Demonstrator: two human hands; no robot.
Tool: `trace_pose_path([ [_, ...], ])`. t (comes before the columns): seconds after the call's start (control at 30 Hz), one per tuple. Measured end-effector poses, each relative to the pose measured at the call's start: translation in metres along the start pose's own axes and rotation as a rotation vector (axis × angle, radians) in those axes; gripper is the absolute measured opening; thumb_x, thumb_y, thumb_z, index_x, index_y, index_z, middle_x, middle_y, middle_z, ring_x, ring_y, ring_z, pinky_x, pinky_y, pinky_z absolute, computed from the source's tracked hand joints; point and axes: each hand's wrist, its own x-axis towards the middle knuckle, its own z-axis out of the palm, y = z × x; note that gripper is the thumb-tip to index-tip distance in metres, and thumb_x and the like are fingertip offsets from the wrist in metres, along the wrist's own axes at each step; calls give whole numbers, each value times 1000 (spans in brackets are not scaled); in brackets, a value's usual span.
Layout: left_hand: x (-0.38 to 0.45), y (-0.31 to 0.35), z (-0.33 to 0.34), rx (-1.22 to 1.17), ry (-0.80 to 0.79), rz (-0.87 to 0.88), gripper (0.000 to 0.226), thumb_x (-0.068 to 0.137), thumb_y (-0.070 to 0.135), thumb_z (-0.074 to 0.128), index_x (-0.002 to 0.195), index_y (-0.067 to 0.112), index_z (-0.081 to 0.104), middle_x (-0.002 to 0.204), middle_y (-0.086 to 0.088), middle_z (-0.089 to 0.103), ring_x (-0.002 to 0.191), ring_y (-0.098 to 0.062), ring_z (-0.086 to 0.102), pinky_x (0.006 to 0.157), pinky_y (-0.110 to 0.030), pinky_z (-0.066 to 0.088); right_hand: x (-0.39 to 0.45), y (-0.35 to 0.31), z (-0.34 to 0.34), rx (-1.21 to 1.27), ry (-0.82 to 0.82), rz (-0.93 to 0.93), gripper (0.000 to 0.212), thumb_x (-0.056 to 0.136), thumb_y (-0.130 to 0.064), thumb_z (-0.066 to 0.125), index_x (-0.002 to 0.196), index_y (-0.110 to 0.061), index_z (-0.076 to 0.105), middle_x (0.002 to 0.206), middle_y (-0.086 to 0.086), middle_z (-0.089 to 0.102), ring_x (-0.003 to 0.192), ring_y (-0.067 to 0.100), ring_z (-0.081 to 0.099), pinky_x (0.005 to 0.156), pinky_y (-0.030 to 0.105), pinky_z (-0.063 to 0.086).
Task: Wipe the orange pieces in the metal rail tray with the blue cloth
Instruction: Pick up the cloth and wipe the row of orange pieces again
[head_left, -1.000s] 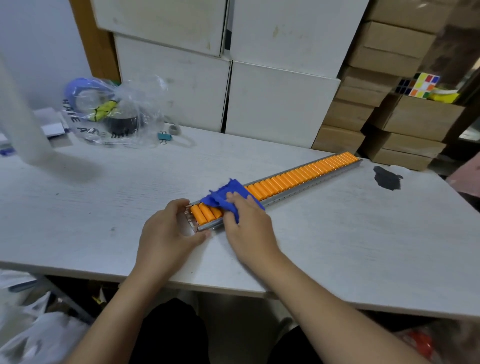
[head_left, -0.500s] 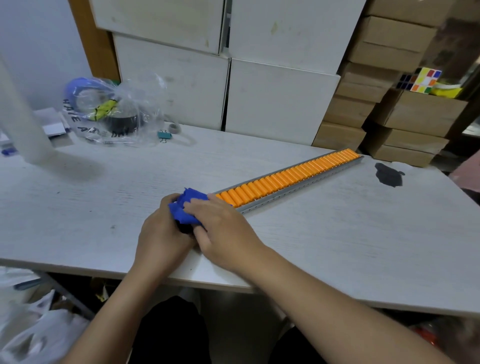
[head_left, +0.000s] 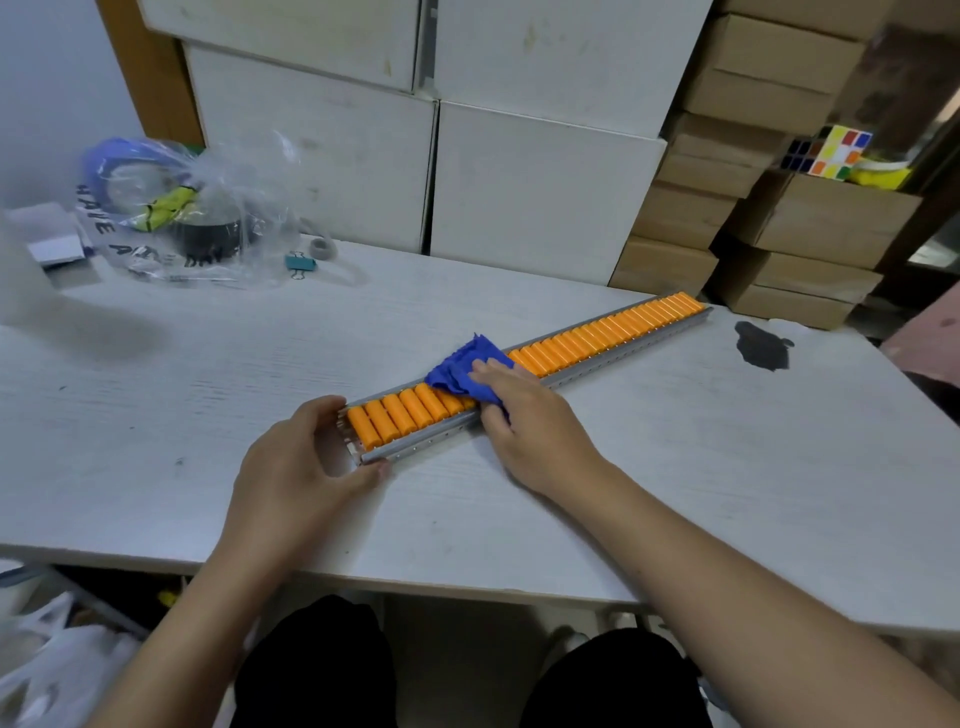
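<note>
A long metal rail tray (head_left: 618, 359) lies diagonally on the white table, from near centre to far right. A row of several orange pieces (head_left: 597, 336) fills it. My left hand (head_left: 298, 467) grips the tray's near end, thumb on the front rail, fingers round the back. My right hand (head_left: 524, 421) presses the crumpled blue cloth (head_left: 462, 371) onto the orange pieces, a short way up from the near end. The cloth and hand hide a few pieces beneath them.
A clear plastic bag (head_left: 176, 213) with tape rolls sits at the back left, beside a small binder clip (head_left: 300, 264). A dark stain (head_left: 761, 351) marks the table near the tray's far end. White boxes (head_left: 540, 192) and brown cartons (head_left: 810, 223) stand behind. The table's front edge (head_left: 415, 579) runs below my hands.
My right hand slid the cloth down to the tray's near end, then back up along the row. Several orange pieces near my left hand are uncovered again. My left hand stays on the tray's end.
</note>
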Motion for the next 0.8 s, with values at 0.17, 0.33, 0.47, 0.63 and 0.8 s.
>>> trace_pose_path([
  [0.17, 1, -2, 0, 5, 13, -7, 70, 61, 38, 79, 125, 31, 51, 113, 6, 65, 107, -18, 57, 87, -36, 45, 8, 27, -16, 25, 39, 117, 45, 96, -13, 41, 140, -18, 43, 148, -2, 40, 140, 11, 25, 104, 14, 9],
  [0.33, 2, -2, 1, 18, 27, 15, 69, 60, 38, 80, 123, 30, 52, 105, 8, 63, 103, -17, 56, 82, -32, 42, 31, 73, -42, -24, 142, 343, 36, 95, -19, 40, 129, -14, 52, 128, 12, 58, 109, 29, 55, 85, 35, 43],
  [0.47, 3, -1, -1, 40, 33, 52, 69, 61, 38, 81, 123, 26, 53, 102, 9, 61, 103, -19, 56, 80, -30, 38, 53, 99, -64, -7, 263, 511, 19, 94, -15, 38, 96, -10, 56, 76, 6, 54, 68, 24, 50, 51, 31, 31],
  [0.63, 2, -1, -1, 39, 24, 73, 68, 62, 38, 81, 123, 25, 53, 103, 8, 61, 102, -19, 56, 78, -28, 34, 56, 93, -51, -98, 234, 528, 27, 95, -17, 38, 110, -7, 57, 96, 13, 61, 84, 29, 54, 64, 34, 39],
  [0.8, 3, -2, -2, 36, 14, 73, 68, 64, 38, 81, 124, 24, 52, 102, 7, 61, 100, -19, 56, 78, -30, 38, 41, 58, -38, -132, 162, 448, 39, 96, -19, 39, 133, -8, 47, 127, 16, 57, 111, 32, 52, 88, 40, 43],
])
